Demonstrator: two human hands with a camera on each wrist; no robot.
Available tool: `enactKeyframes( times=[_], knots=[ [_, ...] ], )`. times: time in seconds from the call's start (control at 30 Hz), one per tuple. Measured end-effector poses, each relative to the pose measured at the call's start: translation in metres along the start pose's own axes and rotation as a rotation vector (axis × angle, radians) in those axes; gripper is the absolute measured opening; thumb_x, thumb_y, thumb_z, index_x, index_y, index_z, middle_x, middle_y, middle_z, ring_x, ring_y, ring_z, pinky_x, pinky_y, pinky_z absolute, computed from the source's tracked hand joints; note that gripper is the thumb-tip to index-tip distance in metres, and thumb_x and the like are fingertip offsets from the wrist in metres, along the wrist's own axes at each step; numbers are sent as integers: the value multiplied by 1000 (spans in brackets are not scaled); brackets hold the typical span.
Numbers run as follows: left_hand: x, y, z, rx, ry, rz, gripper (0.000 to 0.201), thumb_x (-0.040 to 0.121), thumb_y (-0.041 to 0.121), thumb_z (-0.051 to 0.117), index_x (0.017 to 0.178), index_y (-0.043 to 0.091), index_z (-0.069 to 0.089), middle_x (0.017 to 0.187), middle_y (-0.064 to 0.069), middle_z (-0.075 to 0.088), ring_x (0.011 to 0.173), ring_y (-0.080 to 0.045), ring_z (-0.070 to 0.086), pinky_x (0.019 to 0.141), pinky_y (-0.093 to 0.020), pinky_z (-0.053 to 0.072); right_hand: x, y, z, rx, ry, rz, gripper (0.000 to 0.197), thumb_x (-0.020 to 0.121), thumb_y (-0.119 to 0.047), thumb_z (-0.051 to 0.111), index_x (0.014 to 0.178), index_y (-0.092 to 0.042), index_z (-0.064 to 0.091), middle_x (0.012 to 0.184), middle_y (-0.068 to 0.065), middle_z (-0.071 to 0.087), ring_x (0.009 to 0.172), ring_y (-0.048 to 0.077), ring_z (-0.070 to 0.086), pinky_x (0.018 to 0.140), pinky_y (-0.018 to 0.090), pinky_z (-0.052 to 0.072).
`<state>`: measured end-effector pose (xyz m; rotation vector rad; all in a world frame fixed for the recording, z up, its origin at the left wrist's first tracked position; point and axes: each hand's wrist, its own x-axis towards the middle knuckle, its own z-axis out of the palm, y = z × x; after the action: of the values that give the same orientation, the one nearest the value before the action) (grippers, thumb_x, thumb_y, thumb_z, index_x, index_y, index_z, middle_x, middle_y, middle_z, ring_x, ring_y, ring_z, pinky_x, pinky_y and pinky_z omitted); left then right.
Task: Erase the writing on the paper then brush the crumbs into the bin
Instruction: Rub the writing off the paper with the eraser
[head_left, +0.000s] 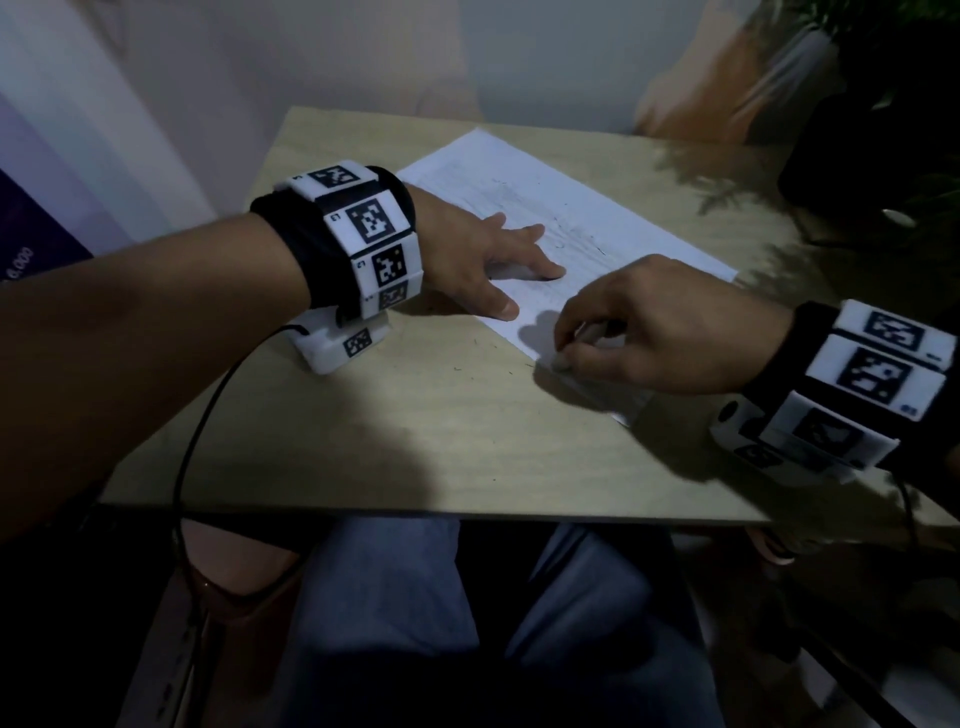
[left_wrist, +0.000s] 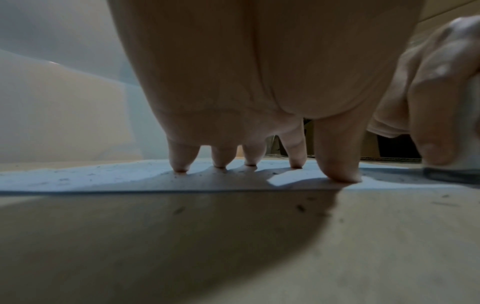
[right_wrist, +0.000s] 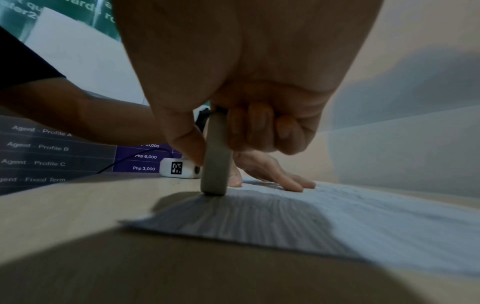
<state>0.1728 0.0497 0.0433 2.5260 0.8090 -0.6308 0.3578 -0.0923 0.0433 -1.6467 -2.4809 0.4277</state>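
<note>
A white lined paper (head_left: 524, 192) with faint pencil marks lies slanted on the light wooden table (head_left: 415, 415). My left hand (head_left: 498, 265) presses on it with straight, spread fingers (left_wrist: 182, 162), pinning its left edge. My right hand (head_left: 623, 332) pinches a grey-white eraser (right_wrist: 217, 156) upright between thumb and curled fingers, its lower end touching the paper (right_wrist: 337, 216) near the front edge. In the left wrist view the eraser (left_wrist: 457, 170) stands at the far right on the paper (left_wrist: 78, 179). Dark crumbs (left_wrist: 301, 207) speckle paper and table.
A potted plant (head_left: 883, 104) stands at the table's back right corner. A wall and a purple poster (right_wrist: 145, 162) are to the left. My knees (head_left: 395, 597) are under the front edge. A cable (head_left: 208, 415) hangs from the left wrist unit. No bin is visible.
</note>
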Motion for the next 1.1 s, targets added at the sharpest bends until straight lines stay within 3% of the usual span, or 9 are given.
enactKeyframes(
  times=[0.1, 0.23, 0.43, 0.6, 0.73, 0.87, 1.0, 1.03, 1.1],
  knots=[
    [2, -1, 0, 0, -4, 16, 67, 98, 54, 56, 153, 61, 19, 168, 16, -14, 155, -16, -15, 125, -53, -1, 11, -5, 1, 49, 86, -34, 49, 84, -58, 42, 100, -27, 76, 89, -5, 75, 78, 15, 67, 75, 38, 53],
    [3, -4, 0, -27, -19, 31, 65, 93, 60, 57, 147, 67, 21, 168, 16, -14, 155, -19, -16, 125, -56, -2, 16, -9, 3, 4, 59, -63, 58, 86, -62, 35, 105, -26, 76, 91, -5, 75, 78, 15, 65, 75, 36, 51],
    [2, -3, 2, 15, -2, 2, 68, 99, 54, 54, 155, 60, 14, 166, 24, -15, 155, -11, -14, 126, -51, 1, -11, 2, -3, 76, -7, -30, 37, 89, -53, 51, 102, -28, 75, 94, -12, 74, 83, 8, 66, 79, 34, 52],
    [4, -1, 4, 58, -4, 2, 78, 93, 65, 56, 155, 59, 10, 166, 22, -18, 155, -12, -16, 126, -50, 0, -10, 11, 1, -19, 96, 42, 59, 86, -64, 38, 109, -23, 73, 103, -6, 75, 92, 20, 68, 81, 41, 53],
    [5, -1, 3, 66, -4, 1, 80, 91, 65, 57, 155, 58, 10, 167, 21, -18, 155, -13, -16, 126, -53, 0, -17, 9, -1, 110, 55, 30, 52, 86, -63, 50, 109, -24, 76, 106, -10, 75, 95, 12, 68, 85, 34, 51],
    [4, -1, 3, 45, -4, 3, 80, 91, 64, 59, 155, 59, 11, 166, 22, -18, 155, -11, -16, 126, -49, 0, -13, 17, -1, -23, 114, 79, 41, 95, -51, 53, 107, -19, 74, 105, -2, 75, 95, 22, 67, 85, 41, 52],
    [4, -1, 3, 45, -6, -6, 80, 91, 65, 59, 154, 60, 11, 166, 24, -18, 154, -10, -17, 126, -51, -1, -18, 9, 3, 128, 10, 0, 39, 93, -55, 54, 110, -26, 75, 102, -18, 70, 90, -1, 63, 83, 19, 47],
    [4, -1, 3, 46, -7, -7, 79, 91, 65, 59, 154, 60, 11, 166, 24, -18, 154, -10, -17, 126, -51, -1, -18, 8, 2, 142, 11, 15, 37, 92, -53, 56, 110, -26, 75, 103, -18, 71, 90, -2, 62, 84, 20, 47],
    [3, 0, 2, 45, -6, -2, 79, 91, 63, 59, 155, 59, 12, 166, 23, -17, 154, -10, -17, 126, -50, -1, -15, 16, 0, 82, 71, 63, 39, 91, -52, 57, 110, -23, 75, 106, -9, 73, 93, 10, 65, 86, 32, 51]
  ],
)
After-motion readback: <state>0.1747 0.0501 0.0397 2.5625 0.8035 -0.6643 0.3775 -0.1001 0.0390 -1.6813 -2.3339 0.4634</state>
